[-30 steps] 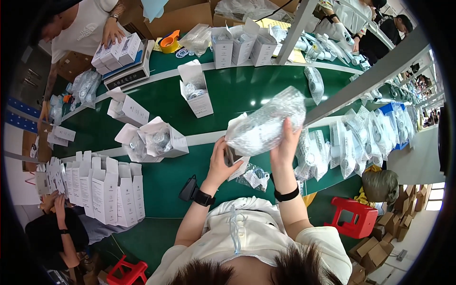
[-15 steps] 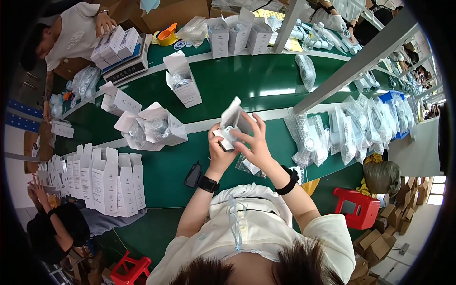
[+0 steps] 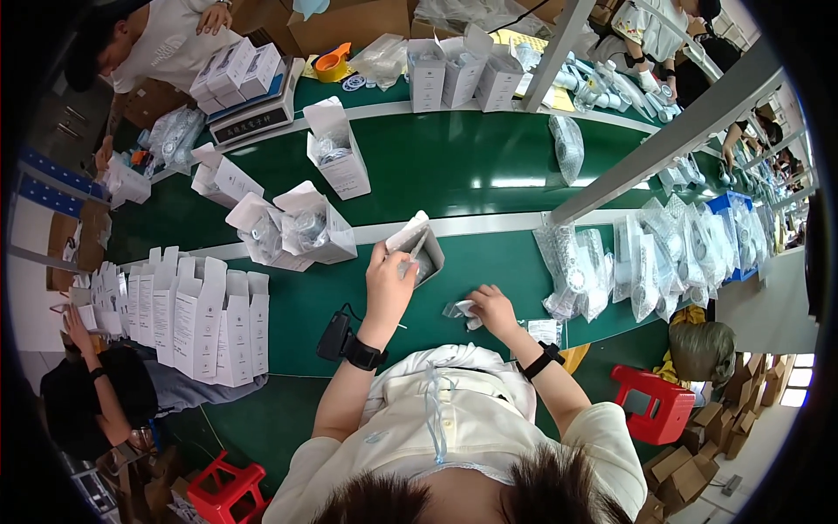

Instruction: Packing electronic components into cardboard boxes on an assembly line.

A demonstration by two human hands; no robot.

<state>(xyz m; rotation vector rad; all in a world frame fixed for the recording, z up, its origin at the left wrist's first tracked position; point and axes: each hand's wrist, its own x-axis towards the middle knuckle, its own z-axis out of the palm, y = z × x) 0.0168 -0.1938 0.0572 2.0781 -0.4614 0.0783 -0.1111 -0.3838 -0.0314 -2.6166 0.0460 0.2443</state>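
My left hand (image 3: pixel 389 281) is closed on the near left side of a small white carton (image 3: pixel 429 258). The carton stands open on the green table, top flap raised, its grey inside partly showing; what lies in it I cannot make out. To the right and nearer to me, my right hand (image 3: pixel 492 309) pinches a small clear plastic bag (image 3: pixel 458 309) at the table top. A flat packet with a printed label (image 3: pixel 543 331) lies just right of that hand. Left of the carton, filled open cartons (image 3: pixel 325 237) hold clear-wrapped parts.
Bubble-wrapped parts (image 3: pixel 642 271) and a blue bin (image 3: pixel 735 210) line the right side. Upright empty cartons (image 3: pixel 196 323) stand at left. A grey post (image 3: pixel 611 175) slants over the table. A co-worker (image 3: pixel 179 44) stands at far left beside stacked boxes (image 3: pixel 234 74).
The carton has come down from between both hands onto the table. My right hand has left it, moved nearer to me and taken a small plastic bag. The view has shifted slightly.
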